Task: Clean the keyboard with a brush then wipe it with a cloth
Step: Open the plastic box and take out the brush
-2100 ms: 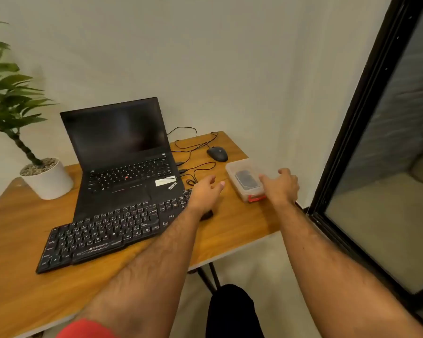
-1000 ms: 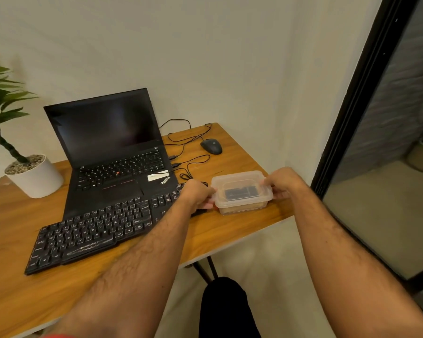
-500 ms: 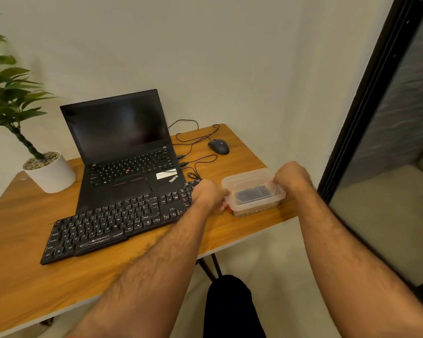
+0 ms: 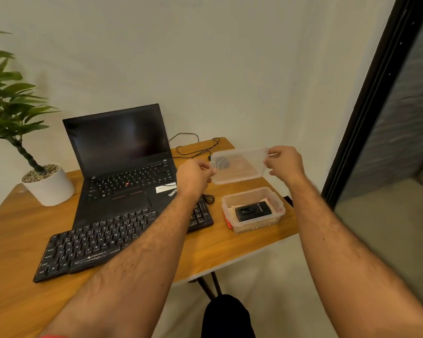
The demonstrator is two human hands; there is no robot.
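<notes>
The surface fills the lower left of the frame. On it, the plant pot stands at the far left, the laptop right of it, and the keyboard lies just before the laptop. The open container sits right of the keyboard near the surface's right edge, a small device in it. The lid is above the container, between the left hand and right hand. Cables lie behind.
</notes>
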